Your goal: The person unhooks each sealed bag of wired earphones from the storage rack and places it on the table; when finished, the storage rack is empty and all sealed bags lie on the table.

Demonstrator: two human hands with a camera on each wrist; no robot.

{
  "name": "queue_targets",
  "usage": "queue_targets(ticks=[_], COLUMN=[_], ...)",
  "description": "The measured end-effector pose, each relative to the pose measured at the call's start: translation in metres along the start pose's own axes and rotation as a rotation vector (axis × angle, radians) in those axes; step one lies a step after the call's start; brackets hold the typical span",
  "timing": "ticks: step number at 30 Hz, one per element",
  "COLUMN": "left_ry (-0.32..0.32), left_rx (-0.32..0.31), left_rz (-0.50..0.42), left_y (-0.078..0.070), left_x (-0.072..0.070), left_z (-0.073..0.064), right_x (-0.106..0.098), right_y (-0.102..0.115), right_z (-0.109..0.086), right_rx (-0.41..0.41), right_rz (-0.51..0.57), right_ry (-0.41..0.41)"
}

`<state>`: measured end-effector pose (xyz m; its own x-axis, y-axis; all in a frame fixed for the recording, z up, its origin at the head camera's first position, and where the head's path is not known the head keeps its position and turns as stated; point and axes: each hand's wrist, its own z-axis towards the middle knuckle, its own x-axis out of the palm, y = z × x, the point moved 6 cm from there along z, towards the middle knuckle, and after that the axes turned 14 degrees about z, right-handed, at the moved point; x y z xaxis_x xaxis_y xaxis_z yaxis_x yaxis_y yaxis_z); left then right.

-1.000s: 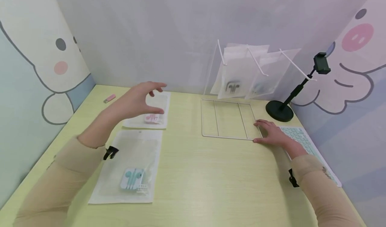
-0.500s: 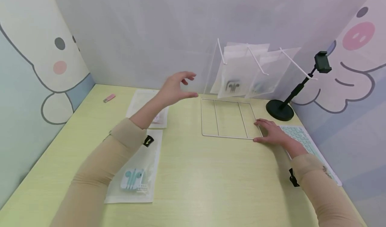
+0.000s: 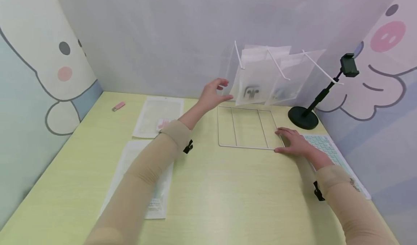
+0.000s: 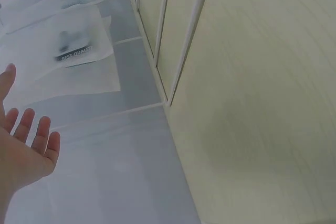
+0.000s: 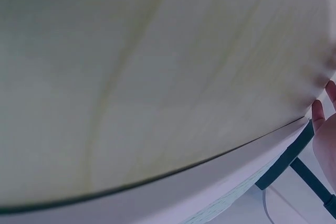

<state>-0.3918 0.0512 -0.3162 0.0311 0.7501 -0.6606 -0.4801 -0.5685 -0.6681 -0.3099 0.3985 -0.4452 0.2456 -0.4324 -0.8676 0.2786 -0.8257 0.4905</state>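
A white wire rack [image 3: 246, 147] stands by the back wall, with translucent white packets [image 3: 252, 69] hanging from its prongs. Dark earphones [image 3: 251, 92] show through the front packet. My left hand [image 3: 210, 96] is raised just left of these packets, thumb and fingers spread and holding nothing. In the left wrist view that hand [image 4: 29, 156] faces a packet [image 4: 73, 48] printed "BEST QUALITY". My right hand [image 3: 292, 143] rests at the rack base's front right corner, fingers on the side wire and thumb near the front wire. Its fingertips [image 5: 318, 113] reach the tabletop in the right wrist view.
Two flat packets lie at left: the far packet [image 3: 153, 111] holds pink earphones, while my left sleeve covers much of the near packet [image 3: 130, 161]. A pink USB stick [image 3: 118, 106] lies beyond. At right are a keyboard [image 3: 320, 145] and a black phone stand [image 3: 303, 118].
My left hand has moved rightward from above the far flat packet to beside the hanging packets, its fingers still spread. The right hand has stayed at the rack's corner.
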Motion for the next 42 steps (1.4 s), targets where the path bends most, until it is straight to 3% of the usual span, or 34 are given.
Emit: queue_targets(ticks=[5,13,33,42], left_ry=[-0.012,0.050,0.126,0.126], left_rx=[-0.004,-0.008,-0.067,-0.036], left_rz=[-0.021,-0.025,-0.052,-0.062], left_y=[-0.002,-0.004,0.005,0.004], left_x=[0.015,0.030,0.045,0.050], left_z=[0.013,0.024,0.031,0.029], right_x=[-0.001,-0.003,-0.002,-0.001], right_y=[0.001,0.002,0.002,0.002], right_z=[0.000,0.001,0.001,0.000], right_rx=[-0.007,-0.007,0.016,0.003], right_rz=[-0.003,-0.004,-0.002,-0.009], right_ry=[0.000,0.001,0.007,-0.001])
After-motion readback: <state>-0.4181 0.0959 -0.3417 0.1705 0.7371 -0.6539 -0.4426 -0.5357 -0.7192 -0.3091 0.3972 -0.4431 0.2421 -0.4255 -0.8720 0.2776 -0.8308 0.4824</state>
